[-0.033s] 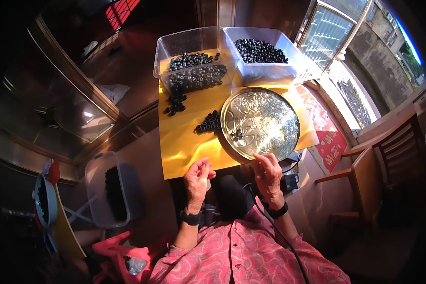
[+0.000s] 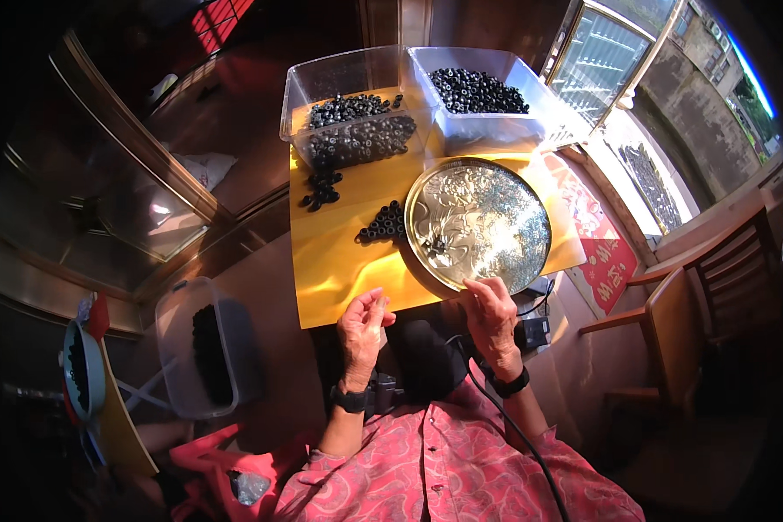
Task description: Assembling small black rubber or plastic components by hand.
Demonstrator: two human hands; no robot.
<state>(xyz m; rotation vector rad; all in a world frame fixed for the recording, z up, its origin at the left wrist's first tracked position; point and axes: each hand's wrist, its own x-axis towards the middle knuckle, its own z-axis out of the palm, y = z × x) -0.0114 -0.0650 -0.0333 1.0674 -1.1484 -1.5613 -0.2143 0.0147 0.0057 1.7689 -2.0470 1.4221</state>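
Note:
At the front edge of the yellow board my left hand (image 2: 362, 332) is raised with thumb and fingertips pressed together. Whatever they pinch, if anything, is too small to make out. My right hand (image 2: 490, 324) has its fingers bent and closed at the near rim of a round gold-coloured metal tray (image 2: 451, 209), and what it grips is hidden. Tiny shiny pieces (image 2: 518, 222) cover the tray's right side, and a few dark bits (image 2: 436, 247) lie at its lower left. Small black ring-shaped parts (image 2: 381, 224) sit grouped against the tray's left edge.
Two clear plastic bins (image 2: 297, 87) (image 2: 487, 129) of black parts stand at the back of the yellow board (image 2: 326, 261). More loose parts (image 2: 324, 190) lie before the left bin. A clear tub (image 2: 170, 348) is on the floor at left, a wooden chair (image 2: 670, 322) at right.

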